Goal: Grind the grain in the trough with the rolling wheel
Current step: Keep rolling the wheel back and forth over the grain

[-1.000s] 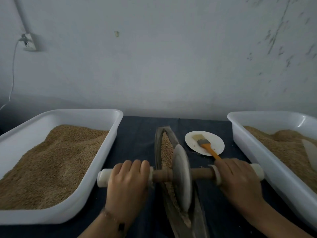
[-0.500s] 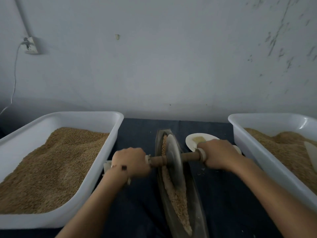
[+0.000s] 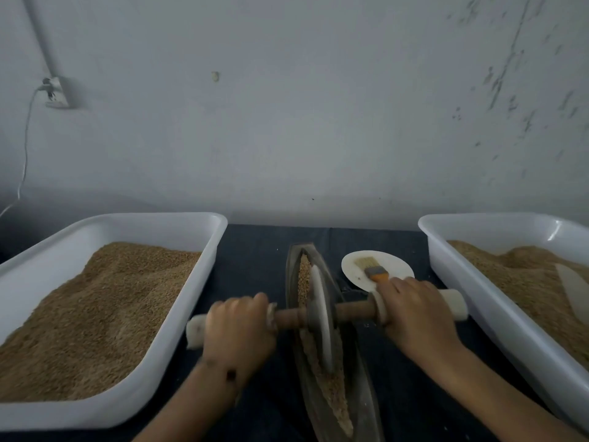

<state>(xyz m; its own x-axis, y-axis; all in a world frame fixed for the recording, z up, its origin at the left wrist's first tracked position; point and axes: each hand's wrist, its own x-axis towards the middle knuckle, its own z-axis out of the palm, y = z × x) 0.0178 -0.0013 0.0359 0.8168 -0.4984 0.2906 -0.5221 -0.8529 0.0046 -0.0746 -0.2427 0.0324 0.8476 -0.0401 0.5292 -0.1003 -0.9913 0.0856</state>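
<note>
A narrow, boat-shaped metal trough (image 3: 363, 387) lies lengthwise on the dark cloth between my arms. Tan grain (image 3: 331, 390) fills its groove in front of and behind the wheel. The pale disc-shaped rolling wheel (image 3: 320, 317) stands upright in the groove, about the middle of the trough. A wooden axle (image 3: 353, 309) with white end caps runs through it. My left hand (image 3: 239, 330) grips the left handle, and my right hand (image 3: 411, 311) grips the right handle, each with fingers wrapped over the top.
A white tub (image 3: 178, 317) heaped with grain sits on the left, and another white tub (image 3: 471, 279) of grain on the right. A white plate (image 3: 353, 266) with an orange-handled brush (image 3: 373, 271) lies behind my right hand. A bare wall stands close behind the table.
The wheel rolled away toward the far end of the trough, then came back toward me to the middle. Both hands kept their grip on the handles.
</note>
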